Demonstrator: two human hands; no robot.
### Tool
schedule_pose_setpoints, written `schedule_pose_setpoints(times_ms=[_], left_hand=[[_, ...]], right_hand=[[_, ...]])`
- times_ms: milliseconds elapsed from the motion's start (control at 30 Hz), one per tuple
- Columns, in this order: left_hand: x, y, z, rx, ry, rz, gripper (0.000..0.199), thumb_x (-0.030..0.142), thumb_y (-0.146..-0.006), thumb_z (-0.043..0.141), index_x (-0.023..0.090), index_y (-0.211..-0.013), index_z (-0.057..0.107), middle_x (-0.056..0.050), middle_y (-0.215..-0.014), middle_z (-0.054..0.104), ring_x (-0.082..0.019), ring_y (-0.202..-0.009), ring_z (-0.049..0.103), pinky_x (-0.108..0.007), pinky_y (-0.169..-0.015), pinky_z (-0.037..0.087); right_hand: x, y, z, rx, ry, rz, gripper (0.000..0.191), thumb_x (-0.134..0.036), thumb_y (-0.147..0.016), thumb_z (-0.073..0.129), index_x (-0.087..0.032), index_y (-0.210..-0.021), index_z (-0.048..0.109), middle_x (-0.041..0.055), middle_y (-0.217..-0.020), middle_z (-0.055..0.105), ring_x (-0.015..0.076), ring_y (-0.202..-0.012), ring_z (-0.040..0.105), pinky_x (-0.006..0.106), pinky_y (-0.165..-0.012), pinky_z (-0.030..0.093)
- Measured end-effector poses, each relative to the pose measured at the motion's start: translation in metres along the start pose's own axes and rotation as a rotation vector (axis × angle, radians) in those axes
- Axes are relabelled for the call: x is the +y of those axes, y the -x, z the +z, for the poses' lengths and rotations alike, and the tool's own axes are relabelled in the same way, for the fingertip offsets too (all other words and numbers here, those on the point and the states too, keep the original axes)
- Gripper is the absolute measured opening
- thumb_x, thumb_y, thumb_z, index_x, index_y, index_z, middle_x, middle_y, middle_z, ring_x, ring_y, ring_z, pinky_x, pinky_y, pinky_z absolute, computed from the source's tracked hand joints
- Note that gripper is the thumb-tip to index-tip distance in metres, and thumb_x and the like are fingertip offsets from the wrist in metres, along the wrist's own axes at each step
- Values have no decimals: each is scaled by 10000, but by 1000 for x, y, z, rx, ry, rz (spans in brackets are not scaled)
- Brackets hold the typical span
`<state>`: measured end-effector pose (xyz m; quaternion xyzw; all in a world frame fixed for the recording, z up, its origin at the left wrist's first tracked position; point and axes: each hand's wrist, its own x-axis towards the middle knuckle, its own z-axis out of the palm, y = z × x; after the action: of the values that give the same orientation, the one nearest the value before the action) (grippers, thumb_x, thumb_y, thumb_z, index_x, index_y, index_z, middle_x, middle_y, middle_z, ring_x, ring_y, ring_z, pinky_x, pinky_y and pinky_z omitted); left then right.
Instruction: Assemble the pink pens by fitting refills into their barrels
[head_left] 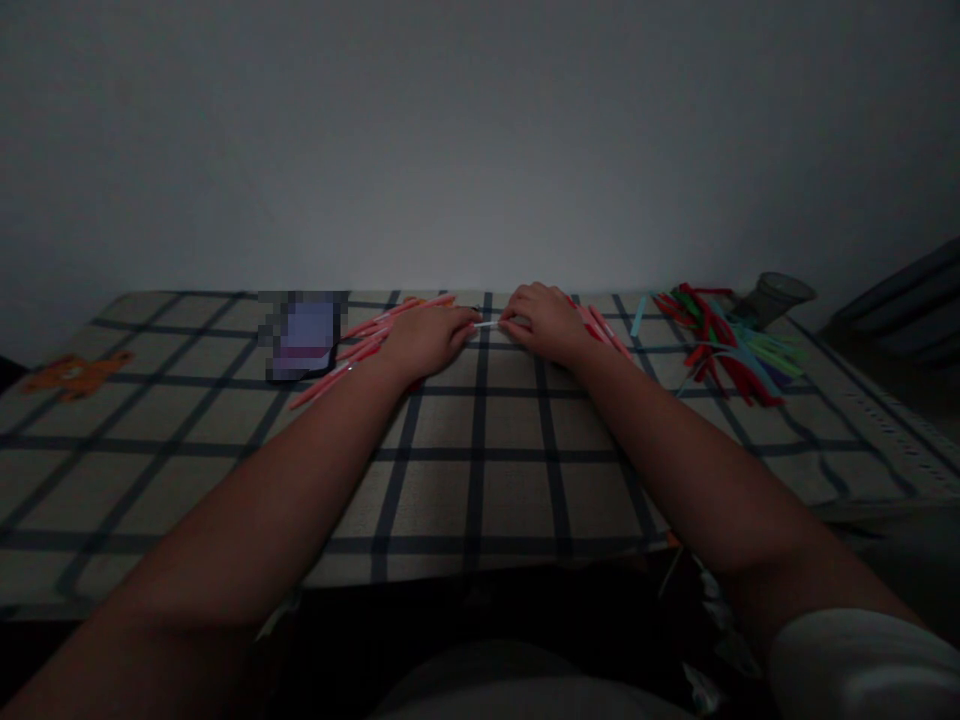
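Observation:
A thin white stick (487, 324) spans the gap between my two hands, near the far side of the checked tablecloth. My left hand (426, 340) pinches its left end with the fingertips. At the other end, the thumb and fingers of my right hand (546, 322) are closed on it. Several slim pink-red sticks (360, 345) lie beside and partly under my left hand; their exact kind is too dark to tell. More pink-red sticks (609, 332) show just right of my right hand, which hides part of them.
A blurred phone-like object (304, 338) lies at the left. Red, green and blue strips (724, 355) are heaped at the right beside a tipped glass (780, 293). One light-blue strip (639, 315) lies apart. The tablecloth (442, 490) meets a plain wall (480, 150) behind.

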<state>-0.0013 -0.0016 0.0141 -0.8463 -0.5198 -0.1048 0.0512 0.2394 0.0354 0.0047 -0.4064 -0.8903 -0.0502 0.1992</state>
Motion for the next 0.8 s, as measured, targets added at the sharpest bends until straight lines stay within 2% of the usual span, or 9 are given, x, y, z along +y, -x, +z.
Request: schedule_pose_setpoints(times_ms=[333, 467, 633, 800], left_hand=[[3, 0, -2, -17, -32, -4, 417, 412, -1113, 438, 254, -1320, 765, -106, -1383, 772, -319, -1314, 702, -437, -1092, 515], [4, 0, -1, -36, -41, -4, 426, 411, -1122, 419, 253, -1341, 748, -103, -1352, 787, -302, -1308, 701, -426, -1096, 510], [6, 0, 2, -71, -40, 14, 437, 449, -1121, 412, 265, -1295, 767, -89, -1277, 811, -305, -1198, 738, -410, -989, 541], [8, 0, 3, -87, -34, 23, 415, 433, -1106, 433, 265, -1261, 779, -90, -1234, 822, -315, -1155, 754, -406, -916, 553]], right_hand=[[0, -1, 0, -39, 7, -4, 315, -330, -1074, 530, -197, -1104, 813, 150, -1198, 748, 322, -1193, 581, 440, -998, 403], [-1, -1, -1, -83, 14, 11, 312, -328, -1063, 539, -181, -1118, 808, 153, -1219, 759, 316, -1181, 604, 425, -984, 404], [-3, -3, 3, -220, 28, 8, 312, -315, -1049, 549, -179, -1127, 818, 137, -1178, 786, 291, -1099, 636, 394, -935, 407], [-4, -2, 6, -234, 13, 11, 298, -270, -1034, 554, -177, -1149, 813, 137, -1208, 790, 279, -1088, 651, 390, -919, 419]])
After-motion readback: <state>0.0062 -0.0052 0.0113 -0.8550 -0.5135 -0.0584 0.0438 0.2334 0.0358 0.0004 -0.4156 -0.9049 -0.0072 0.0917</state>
